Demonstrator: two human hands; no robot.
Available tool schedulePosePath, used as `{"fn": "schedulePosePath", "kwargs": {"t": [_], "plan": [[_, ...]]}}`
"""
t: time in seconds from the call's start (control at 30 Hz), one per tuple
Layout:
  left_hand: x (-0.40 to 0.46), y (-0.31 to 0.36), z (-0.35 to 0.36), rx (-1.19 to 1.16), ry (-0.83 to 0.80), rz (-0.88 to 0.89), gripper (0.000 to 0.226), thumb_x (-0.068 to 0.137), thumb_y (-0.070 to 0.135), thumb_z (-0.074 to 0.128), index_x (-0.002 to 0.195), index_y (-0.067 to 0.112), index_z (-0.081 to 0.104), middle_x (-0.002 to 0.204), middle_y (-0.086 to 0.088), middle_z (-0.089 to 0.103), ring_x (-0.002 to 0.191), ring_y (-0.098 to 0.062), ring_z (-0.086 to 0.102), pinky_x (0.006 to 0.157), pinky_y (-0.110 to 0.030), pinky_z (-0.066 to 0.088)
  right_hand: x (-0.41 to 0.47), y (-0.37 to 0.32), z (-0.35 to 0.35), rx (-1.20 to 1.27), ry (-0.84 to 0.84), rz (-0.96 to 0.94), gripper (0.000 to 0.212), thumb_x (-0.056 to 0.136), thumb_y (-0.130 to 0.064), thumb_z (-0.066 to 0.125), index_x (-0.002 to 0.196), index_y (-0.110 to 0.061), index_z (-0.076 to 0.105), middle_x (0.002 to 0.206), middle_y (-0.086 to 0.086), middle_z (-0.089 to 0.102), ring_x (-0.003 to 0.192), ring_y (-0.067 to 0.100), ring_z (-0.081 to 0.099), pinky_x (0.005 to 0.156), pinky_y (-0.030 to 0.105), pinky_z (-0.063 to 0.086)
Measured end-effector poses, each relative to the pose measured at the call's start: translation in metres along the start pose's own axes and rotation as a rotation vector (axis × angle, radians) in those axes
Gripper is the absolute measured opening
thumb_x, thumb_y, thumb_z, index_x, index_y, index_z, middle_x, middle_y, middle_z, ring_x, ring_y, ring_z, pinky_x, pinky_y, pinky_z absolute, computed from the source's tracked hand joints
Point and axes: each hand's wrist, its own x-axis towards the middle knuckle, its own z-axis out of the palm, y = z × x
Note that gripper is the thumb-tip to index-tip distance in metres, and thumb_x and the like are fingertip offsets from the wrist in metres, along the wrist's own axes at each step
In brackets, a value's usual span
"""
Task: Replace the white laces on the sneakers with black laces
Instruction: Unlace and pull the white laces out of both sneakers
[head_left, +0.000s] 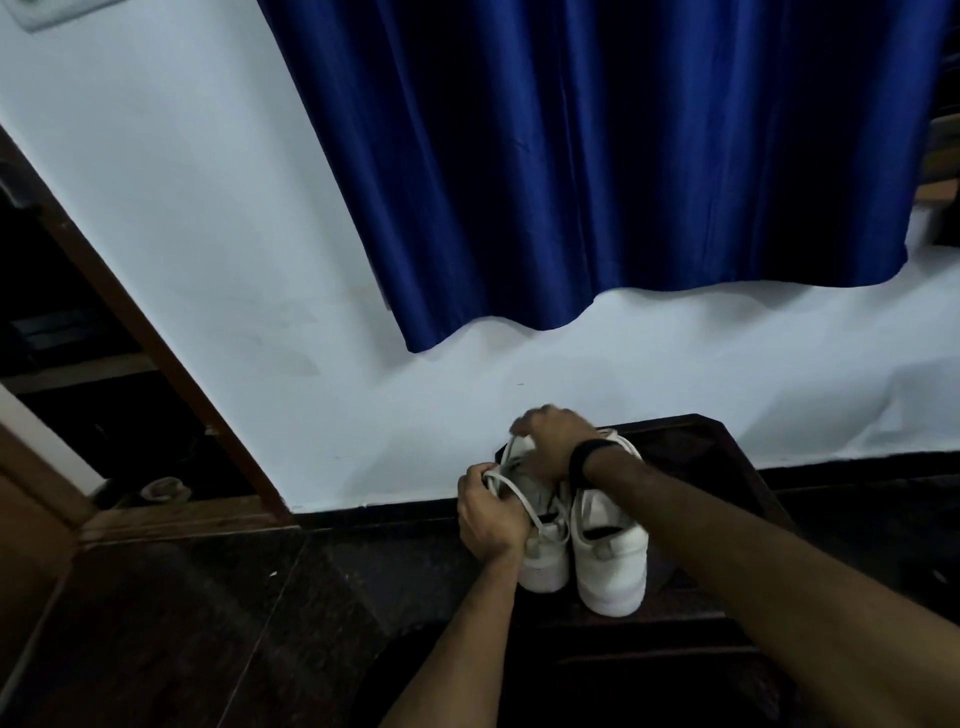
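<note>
Two white sneakers stand side by side on a dark low table (727, 457), toes toward me. The right sneaker (610, 561) is partly crossed by my right forearm. The left sneaker (545, 556) is the one under both hands. My left hand (485, 512) is closed on a loop of white lace (511, 486) at the shoe's left side. My right hand (553, 441), with a black band at its wrist, curls over the far end of the left sneaker and pinches the lace there. No black laces are in view.
A white wall rises right behind the table, with a blue curtain (597, 171) hanging above. The floor (208, 623) is dark and glossy. A wooden door frame (156, 338) slants at the left, with a small round object (163, 488) on the floor beyond it.
</note>
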Motion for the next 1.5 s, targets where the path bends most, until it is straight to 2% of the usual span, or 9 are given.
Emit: {"fn": "schedulePosePath", "kwargs": {"t": [0.17,0.43,0.57,0.8,0.93,1.13,1.27,1.4,1.5], "plan": [[0.000,-0.001,-0.001,-0.002,-0.019,0.007,0.015,0.087,0.019,0.062,0.101,0.024,0.066,0.107,-0.004,0.065,0.101,-0.032,0.060,0.072,-0.031,0.043,0.000,-0.017,0.019,-0.235,0.143,0.023,0.023,0.088,-0.015,0.050,0.105,-0.013,0.066,0.110,0.011,0.067,0.108,0.029,0.058,0.094,0.036,0.039],[-0.002,0.002,0.000,0.008,0.000,-0.019,0.020,0.084,0.013,0.059,0.099,0.025,0.066,0.108,-0.004,0.064,0.101,-0.033,0.060,0.073,-0.034,0.044,-0.028,0.057,-0.046,0.895,0.811,0.926,0.020,0.091,-0.027,0.056,0.101,-0.017,0.071,0.108,0.013,0.069,0.103,0.034,0.062,0.085,0.035,0.048],[-0.002,0.003,-0.001,0.001,-0.011,-0.041,0.022,0.083,0.012,0.059,0.098,0.027,0.065,0.106,-0.002,0.065,0.101,-0.030,0.061,0.075,-0.034,0.046,-0.034,0.065,-0.031,0.423,0.623,0.898,0.034,0.083,-0.024,0.058,0.115,-0.013,0.062,0.120,0.013,0.058,0.117,0.034,0.045,0.093,0.042,0.037],[0.000,-0.001,0.000,0.003,-0.026,-0.023,0.016,0.088,0.020,0.060,0.101,0.026,0.067,0.107,-0.004,0.066,0.101,-0.032,0.061,0.076,-0.036,0.049,-0.011,-0.008,0.010,-0.082,0.025,-0.038,0.038,0.085,-0.021,0.059,0.123,-0.018,0.059,0.128,0.008,0.059,0.118,0.027,0.054,0.096,0.036,0.042],[0.003,-0.005,0.002,0.016,-0.033,-0.022,0.013,0.088,0.025,0.062,0.100,0.027,0.066,0.105,-0.002,0.066,0.100,-0.030,0.061,0.074,-0.034,0.048,-0.004,-0.019,0.015,-0.227,0.130,-0.028,0.022,0.089,-0.018,0.052,0.105,-0.016,0.067,0.111,0.010,0.067,0.109,0.028,0.058,0.093,0.034,0.038],[0.001,-0.003,0.003,0.028,-0.020,-0.018,0.020,0.085,0.015,0.060,0.100,0.025,0.067,0.107,-0.004,0.064,0.101,-0.032,0.060,0.075,-0.035,0.046,-0.021,0.039,-0.028,0.505,0.615,0.639,0.019,0.084,-0.020,0.060,0.098,-0.021,0.073,0.100,0.009,0.071,0.099,0.032,0.063,0.083,0.036,0.047],[0.008,-0.007,-0.004,0.051,0.001,0.200,0.028,0.075,0.017,0.065,0.102,0.024,0.068,0.104,-0.001,0.063,0.101,-0.030,0.058,0.082,-0.039,0.046,-0.030,0.068,-0.035,0.305,0.552,0.868,0.042,0.081,-0.026,0.061,0.121,-0.012,0.058,0.123,0.013,0.056,0.119,0.032,0.044,0.095,0.043,0.034],[0.019,-0.001,-0.018,0.022,0.066,0.477,0.038,0.073,0.012,0.058,0.108,0.023,0.070,0.106,0.007,0.067,0.097,-0.023,0.055,0.084,-0.038,0.045,-0.029,0.046,-0.015,0.429,0.435,0.594,0.045,0.078,-0.048,0.066,0.116,-0.024,0.058,0.116,0.002,0.063,0.116,0.026,0.053,0.095,0.041,0.035],[0.043,0.018,-0.012,0.052,-0.302,0.491,0.050,0.069,0.002,0.050,0.105,0.027,0.073,0.103,0.008,0.071,0.099,-0.020,0.061,0.089,-0.040,0.050,-0.025,0.019,0.000,0.320,0.045,0.441,0.055,0.077,-0.062,0.061,0.117,-0.024,0.058,0.119,0.002,0.064,0.119,0.024,0.054,0.100,0.041,0.034]]}}
